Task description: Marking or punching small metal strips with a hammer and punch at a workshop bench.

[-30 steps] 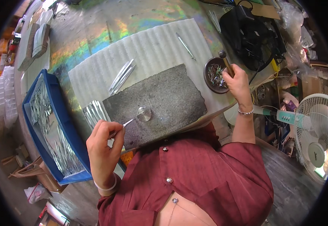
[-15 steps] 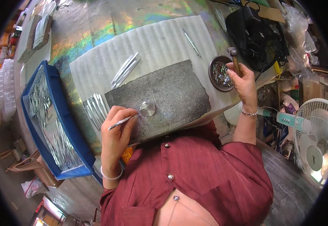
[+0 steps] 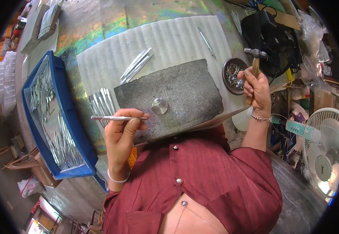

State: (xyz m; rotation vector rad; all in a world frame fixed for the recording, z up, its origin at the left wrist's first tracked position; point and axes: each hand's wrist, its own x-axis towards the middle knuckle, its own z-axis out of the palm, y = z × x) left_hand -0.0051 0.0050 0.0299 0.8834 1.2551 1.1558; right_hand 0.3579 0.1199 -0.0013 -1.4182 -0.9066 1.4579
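Note:
In my left hand (image 3: pixel 123 134) a slim silver pen-like tool (image 3: pixel 113 117) lies level, pinched between thumb and fingers at the near left of a dark stone slab (image 3: pixel 185 84). A small round, shiny metal disc (image 3: pixel 160 105) sits on the slab just to the right of those fingertips. My right hand (image 3: pixel 259 89) is wrapped round the wooden handle of a hammer (image 3: pixel 255 58), its metal head up. The thumb and forefinger of that hand are beside a brown bowl (image 3: pixel 224 80) of small shiny metal pieces; whether they pinch one cannot be made out.
A blue tray (image 3: pixel 62 91) of similar silver pieces stands at the left. More lie in a bundle (image 3: pixel 137 65) and a row (image 3: pixel 102 102) by the slab, on white foam sheet (image 3: pixel 169 35). One thin silver tool (image 3: pixel 206 41) lies farther right. A black bag (image 3: pixel 270 35) and fan (image 3: pixel 323 152) are at right.
The pen-like tool has turned from slanting to nearly level, with more of it showing left of my left hand. My right hand has shifted slightly back from the bowl, and the hammer has tilted.

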